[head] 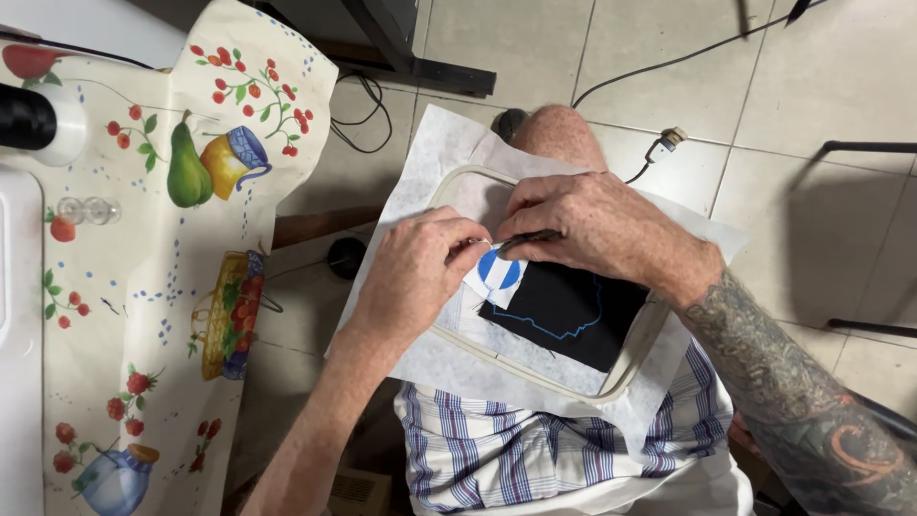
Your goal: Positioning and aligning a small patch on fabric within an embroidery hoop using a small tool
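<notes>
An embroidery hoop (535,377) with white backing sheet (430,162) rests on my lap. A black fabric patch (573,311) with a blue stitched outline lies inside the hoop, beside a round blue-and-white striped piece (500,272). My left hand (415,272) pinches the white fabric at the edge of that round piece. My right hand (597,229) holds small dark scissors (527,239), their tip at the round piece. The scissor handles are hidden in my fingers.
A table with a fruit-patterned cloth (191,248) stands at the left, with a black thread spool (29,117) on it. Cables (659,67) and a plug (664,145) lie on the tiled floor. Dark furniture legs (864,148) stand at the right.
</notes>
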